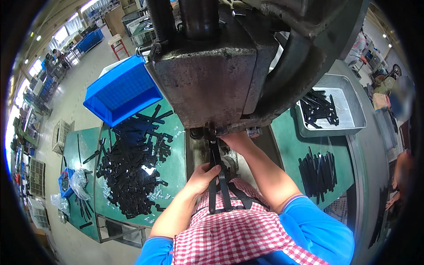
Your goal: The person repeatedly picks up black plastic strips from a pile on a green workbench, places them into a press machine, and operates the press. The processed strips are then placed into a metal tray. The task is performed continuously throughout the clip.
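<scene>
My left hand [202, 177] is closed around a pair of long, flat black metal strips [213, 194], its thumb lying across them. These strips run from my lap up to the underside of a heavy, worn metal press head [205, 84], where their far ends are hard to make out. My right hand [237, 140] reaches in beneath the right side of the press head. Its fingers are hidden there, so what they touch cannot be seen. Another black strip [240, 195] lies slanted across my red-and-white checked apron.
Left, a big heap of black metal parts [132, 172] covers a green table, with small shiny pieces around it. A tilted blue crate [123, 90] stands behind. Right, black strips [318, 174] lie in a row before a grey bin [333, 131] of black parts.
</scene>
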Tool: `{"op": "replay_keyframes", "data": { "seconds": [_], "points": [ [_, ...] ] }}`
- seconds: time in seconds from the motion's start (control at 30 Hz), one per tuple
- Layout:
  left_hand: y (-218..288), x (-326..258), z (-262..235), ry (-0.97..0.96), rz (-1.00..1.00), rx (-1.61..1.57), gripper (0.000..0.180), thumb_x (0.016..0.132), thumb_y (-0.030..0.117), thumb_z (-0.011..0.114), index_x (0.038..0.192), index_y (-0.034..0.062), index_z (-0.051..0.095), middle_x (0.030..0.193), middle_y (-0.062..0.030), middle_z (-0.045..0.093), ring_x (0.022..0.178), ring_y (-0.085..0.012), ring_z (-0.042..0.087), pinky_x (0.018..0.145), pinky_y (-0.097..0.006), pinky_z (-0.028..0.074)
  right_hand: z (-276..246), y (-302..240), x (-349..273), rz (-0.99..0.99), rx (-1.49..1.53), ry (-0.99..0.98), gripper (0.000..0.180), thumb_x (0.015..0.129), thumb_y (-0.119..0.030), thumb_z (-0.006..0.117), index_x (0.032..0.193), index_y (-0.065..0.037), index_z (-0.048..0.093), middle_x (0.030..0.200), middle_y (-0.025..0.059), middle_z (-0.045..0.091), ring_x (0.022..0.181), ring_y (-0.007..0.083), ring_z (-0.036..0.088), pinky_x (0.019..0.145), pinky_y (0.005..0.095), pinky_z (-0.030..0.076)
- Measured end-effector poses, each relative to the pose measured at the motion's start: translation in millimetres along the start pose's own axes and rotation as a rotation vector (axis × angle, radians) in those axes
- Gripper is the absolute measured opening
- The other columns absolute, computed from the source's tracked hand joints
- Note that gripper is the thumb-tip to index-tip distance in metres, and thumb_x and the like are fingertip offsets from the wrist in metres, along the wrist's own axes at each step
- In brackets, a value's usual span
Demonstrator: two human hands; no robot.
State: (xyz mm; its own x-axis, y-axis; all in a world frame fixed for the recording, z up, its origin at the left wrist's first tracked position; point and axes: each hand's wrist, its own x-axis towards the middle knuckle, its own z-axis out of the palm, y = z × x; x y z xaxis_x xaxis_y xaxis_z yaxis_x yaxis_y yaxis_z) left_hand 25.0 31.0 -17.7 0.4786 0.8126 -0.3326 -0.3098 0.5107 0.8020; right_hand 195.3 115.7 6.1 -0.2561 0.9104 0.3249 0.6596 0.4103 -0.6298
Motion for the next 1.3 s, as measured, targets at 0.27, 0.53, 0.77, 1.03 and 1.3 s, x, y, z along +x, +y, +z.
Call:
{"op": "replay_keyframes", "data": {
  "seconds": [0.27, 0.53, 0.77, 1.03, 1.3],
  "points": [
    [22.3, -14.3, 22.8, 0.055, -0.048, 0.069, 0.031, 0.088, 0.028, 0.056, 0.087, -0.0026, 0.056, 0.070, -0.0012, 0.057, 0.057, -0.0074, 0.050, 0.050, -0.023, 0.038, 10.9, 21.4, -8.2, 0.437, 1.089, 0.086, 0.020, 0.083, -0.017, 0.060, 0.101, -0.007, 0.059, 0.086, 0.0039, 0.060, 0.074, 0.0144, 0.057, 0.062, 0.0277, 0.046],
    [-16.4, -54.1, -34.8, -0.007, 0.040, 0.500, 0.064, 0.086, 0.053, 0.048, 0.111, -0.0064, 0.046, 0.080, -0.0101, 0.057, 0.068, -0.0143, 0.050, 0.064, -0.025, 0.040, -184.6, 107.0, -36.5, 0.507, 0.945, 0.746, 0.015, 0.085, -0.010, 0.049, 0.096, -0.005, 0.057, 0.069, 0.0003, 0.052, 0.053, 0.0076, 0.044, 0.047, 0.0207, 0.034],
    [-59.0, -48.2, -5.2, 0.030, -0.093, 0.335, 0.042, 0.093, 0.034, 0.044, 0.107, -0.0049, 0.050, 0.081, -0.0089, 0.058, 0.070, -0.0141, 0.050, 0.068, -0.026, 0.041, -285.6, 243.0, -179.2, 0.840, 0.413, 1.082, 0.048, 0.089, -0.029, 0.051, 0.126, -0.002, 0.037, 0.081, 0.0096, 0.061, 0.060, 0.0132, 0.055, 0.053, 0.0254, 0.044],
    [-57.1, -23.6, 38.2, 0.069, -0.056, 0.744, 0.033, 0.089, 0.025, 0.048, 0.103, -0.0034, 0.056, 0.096, -0.0133, 0.060, 0.089, -0.0202, 0.055, 0.081, -0.032, 0.043, -138.1, 234.8, -334.6, 1.172, -0.681, -0.088, 0.080, 0.065, -0.040, 0.074, 0.127, -0.002, 0.040, 0.124, 0.0215, 0.046, 0.117, 0.0357, 0.042, 0.094, 0.0430, 0.040],
    [-69.2, -46.7, -10.9, 0.420, -0.035, 0.497, 0.027, 0.089, 0.018, 0.048, 0.106, -0.0013, 0.055, 0.083, -0.0050, 0.060, 0.074, -0.0112, 0.055, 0.069, -0.025, 0.046, -152.9, 289.6, -379.6, 0.803, -0.527, -0.045, 0.044, 0.075, -0.014, 0.067, 0.111, 0.005, 0.049, 0.104, 0.0243, 0.055, 0.100, 0.0393, 0.052, 0.088, 0.0419, 0.041]
  ]
}}
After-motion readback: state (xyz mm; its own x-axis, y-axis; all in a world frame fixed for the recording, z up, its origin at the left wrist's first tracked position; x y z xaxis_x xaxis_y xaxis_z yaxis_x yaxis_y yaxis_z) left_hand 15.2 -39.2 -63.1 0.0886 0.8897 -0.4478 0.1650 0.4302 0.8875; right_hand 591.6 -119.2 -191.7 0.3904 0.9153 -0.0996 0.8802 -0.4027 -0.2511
